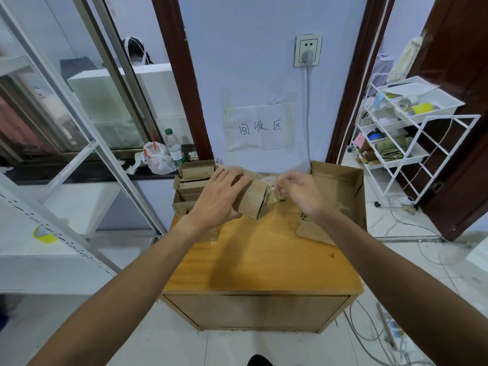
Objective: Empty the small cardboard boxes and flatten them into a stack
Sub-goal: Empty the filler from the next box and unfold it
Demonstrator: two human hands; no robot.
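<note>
My left hand [220, 192] grips a small cardboard box [253, 200] from above, holding it over the wooden cabinet top [264, 260]. My right hand [298, 190] pinches a clear plastic packet [273, 192] at the box's open right end. Several more small cardboard boxes [194, 180] are piled at the back left of the cabinet top. A large open cardboard box [340, 188] stands at the back right, with a flap hanging toward me.
A white wire cart [404, 133] with trays stands to the right. A metal shelf frame [87, 159] lies to the left. A plastic bag [157, 159] and a bottle [174, 147] sit on the window sill. Cables [369, 326] trail over the floor on the right.
</note>
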